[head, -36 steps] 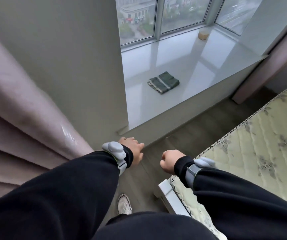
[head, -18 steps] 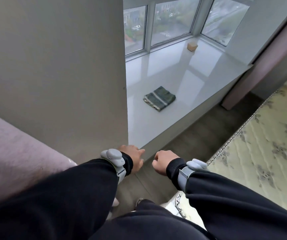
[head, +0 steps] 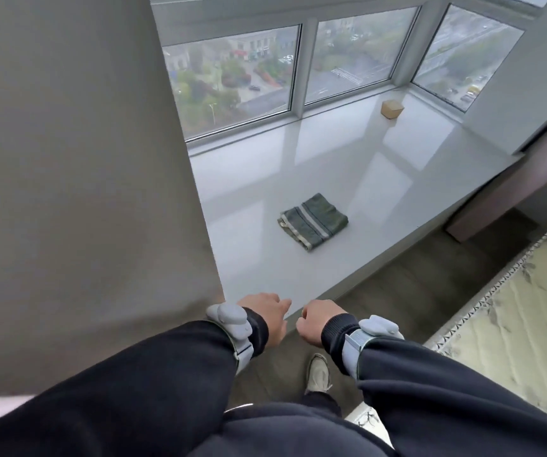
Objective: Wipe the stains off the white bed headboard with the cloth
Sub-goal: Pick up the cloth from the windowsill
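Note:
A folded dark green cloth (head: 313, 225) with pale stripes lies on the glossy white window sill (head: 381, 192). Both my hands hover side by side at the sill's near edge, well short of the cloth. My left hand (head: 270, 313) holds nothing and its fingers curl loosely downward. My right hand (head: 316, 319) is closed in a loose fist and holds nothing. The white headboard is not in view.
A grey wall (head: 84, 159) fills the left. A small tan box (head: 392, 109) sits at the sill's far corner by the windows. A patterned mattress (head: 512, 324) lies at right, across a strip of dark floor (head: 414, 291) where my shoe (head: 318, 374) stands.
I have stepped closer to the sill and the view has lifted toward the windows. The pink curtain at left has dropped out of view. Both hands stay empty.

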The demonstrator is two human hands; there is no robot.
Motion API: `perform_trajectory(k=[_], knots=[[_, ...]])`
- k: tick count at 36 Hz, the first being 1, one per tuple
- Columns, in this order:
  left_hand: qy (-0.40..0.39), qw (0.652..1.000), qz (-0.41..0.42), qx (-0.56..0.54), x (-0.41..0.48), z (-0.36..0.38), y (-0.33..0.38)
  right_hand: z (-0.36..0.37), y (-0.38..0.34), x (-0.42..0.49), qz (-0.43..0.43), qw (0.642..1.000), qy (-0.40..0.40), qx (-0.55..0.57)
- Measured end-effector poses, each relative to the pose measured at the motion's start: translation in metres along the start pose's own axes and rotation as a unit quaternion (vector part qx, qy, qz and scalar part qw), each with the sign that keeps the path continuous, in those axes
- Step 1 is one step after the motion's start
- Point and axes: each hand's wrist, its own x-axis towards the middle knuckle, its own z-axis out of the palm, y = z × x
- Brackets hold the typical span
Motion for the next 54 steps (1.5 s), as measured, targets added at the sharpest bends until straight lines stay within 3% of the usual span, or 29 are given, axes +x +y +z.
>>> perform_trajectory(k=[8, 16, 26, 44, 54], knots=[[-0.023, 0.995, -0.078, -0.054, 0.105, -0.047, 0.021, -0.079, 0.064, 0.085, -0.040, 0.998, -0.034, -0.031], [-0.020, 0.994, -0.104, -0.020, 0.172, -0.083, 0.038, -0.139, 0.114, 0.144, -0.043, 0.998, -0.036, -0.037], [-0.069, 0.990, -0.123, -0.012, 0.189, -0.085, 0.025, -0.152, 0.125, 0.169, -0.039, 0.996, -0.067, -0.046], [-0.087, 0.986, -0.139, -0.014, 0.210, -0.112, 0.000, -0.198, 0.105, 0.188, -0.047, 0.990, -0.066, -0.114], [-0.038, 0.972, -0.208, -0.103, 0.233, -0.108, -0.010, -0.221, 0.109, 0.247, -0.102, 0.976, -0.094, -0.167]])
